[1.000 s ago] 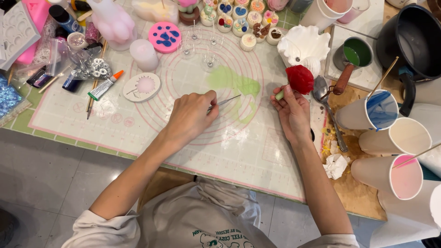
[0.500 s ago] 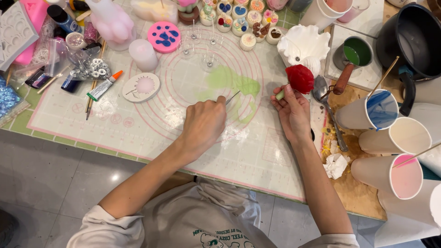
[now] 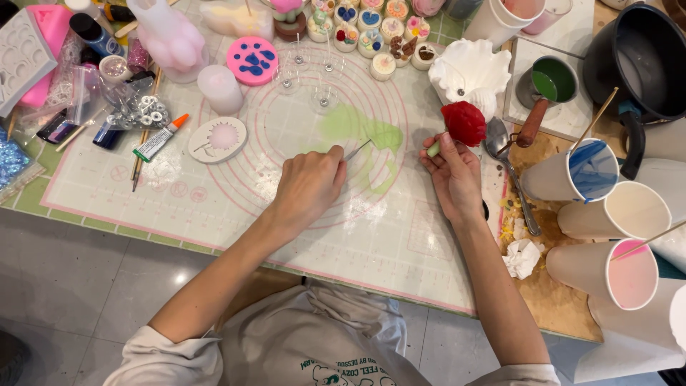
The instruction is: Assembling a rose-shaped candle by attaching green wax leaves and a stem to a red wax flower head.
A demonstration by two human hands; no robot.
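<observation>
Left hand (image 3: pixel 307 187) grips a thin metal tool (image 3: pixel 357 149) beside green wax (image 3: pixel 361 132); right hand (image 3: pixel 451 171) pinches the red rose (image 3: pixel 463 122), which excess pressure could crush.

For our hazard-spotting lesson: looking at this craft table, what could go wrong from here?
1. The left hand works a thin metal tool at the green patch on the mat; a slip might gouge it.
2. The right hand holds a red rose by its stem; squeezing may crack it.
3. Paper cups with sticks sit close by the elbow and could tip.

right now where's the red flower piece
Head view, right of centre: the right hand holds the red flower up by its stem, just below the white shell-shaped dish.
</observation>
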